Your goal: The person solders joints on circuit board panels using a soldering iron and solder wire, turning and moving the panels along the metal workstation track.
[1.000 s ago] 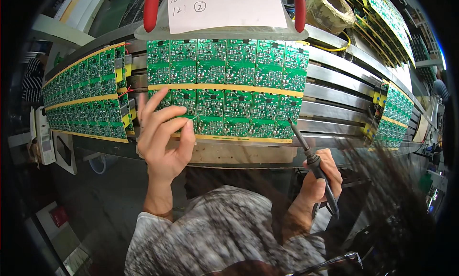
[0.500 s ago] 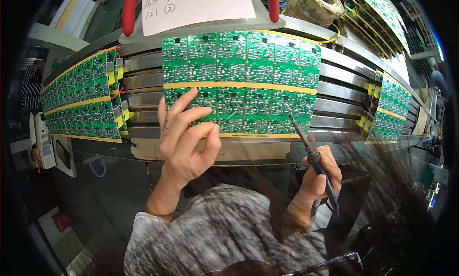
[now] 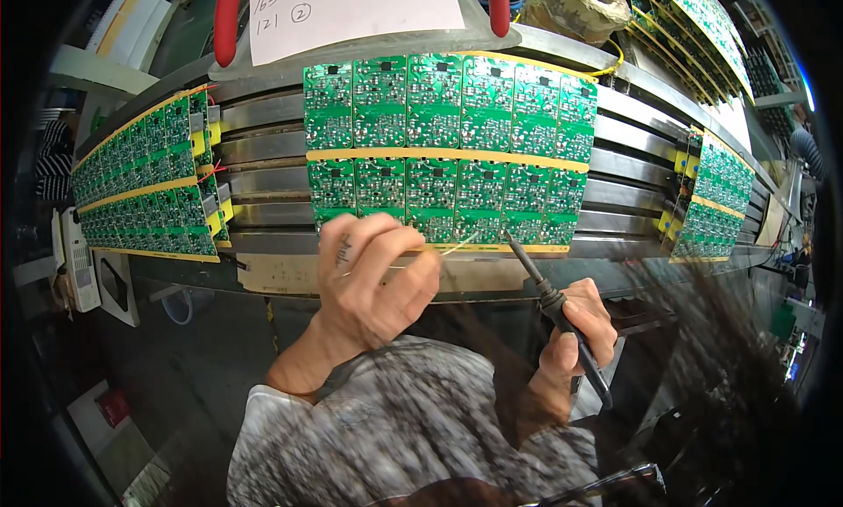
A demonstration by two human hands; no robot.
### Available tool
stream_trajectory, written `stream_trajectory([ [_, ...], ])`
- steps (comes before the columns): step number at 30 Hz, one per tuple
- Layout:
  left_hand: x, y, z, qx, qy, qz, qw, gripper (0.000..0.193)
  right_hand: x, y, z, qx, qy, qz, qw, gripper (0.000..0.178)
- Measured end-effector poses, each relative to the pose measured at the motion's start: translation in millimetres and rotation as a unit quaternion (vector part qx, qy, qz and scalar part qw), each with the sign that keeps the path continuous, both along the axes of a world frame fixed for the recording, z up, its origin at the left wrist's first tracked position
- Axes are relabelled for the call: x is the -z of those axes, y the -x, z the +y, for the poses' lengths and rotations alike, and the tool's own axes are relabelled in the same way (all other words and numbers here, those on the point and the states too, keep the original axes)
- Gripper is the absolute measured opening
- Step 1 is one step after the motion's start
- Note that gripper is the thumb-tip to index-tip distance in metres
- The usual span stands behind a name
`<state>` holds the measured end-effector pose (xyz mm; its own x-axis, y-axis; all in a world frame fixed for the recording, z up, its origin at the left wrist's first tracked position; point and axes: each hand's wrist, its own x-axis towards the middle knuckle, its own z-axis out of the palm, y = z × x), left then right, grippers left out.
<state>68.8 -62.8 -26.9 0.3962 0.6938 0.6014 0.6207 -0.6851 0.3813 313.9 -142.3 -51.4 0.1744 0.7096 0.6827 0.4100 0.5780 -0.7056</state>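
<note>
A green circuit board panel point(image 3: 432, 121) with yellow strips lies in front of me on metal rails. My left hand point(image 3: 373, 283) is closed at the panel's near edge, pinching a thin solder wire point(image 3: 457, 244) that points right over the lowest row. My right hand point(image 3: 580, 331) grips the dark handle of a soldering iron point(image 3: 546, 296). The iron's tip is at the panel's near edge, right of the wire's end; whether it touches a joint I cannot tell.
More board panels stand on the rails at left point(image 3: 149, 178) and right point(image 3: 716, 195). Beyond the panel is a clear holder with red handles point(image 3: 230, 24) and a handwritten sheet point(image 3: 360, 15). A tape roll point(image 3: 575, 7) and stacked boards point(image 3: 702, 33) are at far right.
My left hand has drawn back from the panel's middle to its near edge, fingers curled tighter. The iron has shifted left and nearer to me. The panel has moved slightly right and away.
</note>
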Motion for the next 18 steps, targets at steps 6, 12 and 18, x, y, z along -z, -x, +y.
stream_trajectory([
  [6, 1, -1, 1, 0.012, 0.014, 0.042, 0.999, 0.03, -1, -1, 0, -0.011, 0.003, -0.01, 1.0, 0.029],
  [12, -5, -10, 14, 0.004, 0.004, 0.027, 1.0, 0.024, -4, 2, 7, -0.001, 0.011, 0.003, 1.0, 0.027],
  [18, -9, -15, 28, -0.01, 0.014, 0.0, 1.0, 0.014, -8, 5, 19, -0.003, 0.007, -0.008, 1.0, 0.028],
])
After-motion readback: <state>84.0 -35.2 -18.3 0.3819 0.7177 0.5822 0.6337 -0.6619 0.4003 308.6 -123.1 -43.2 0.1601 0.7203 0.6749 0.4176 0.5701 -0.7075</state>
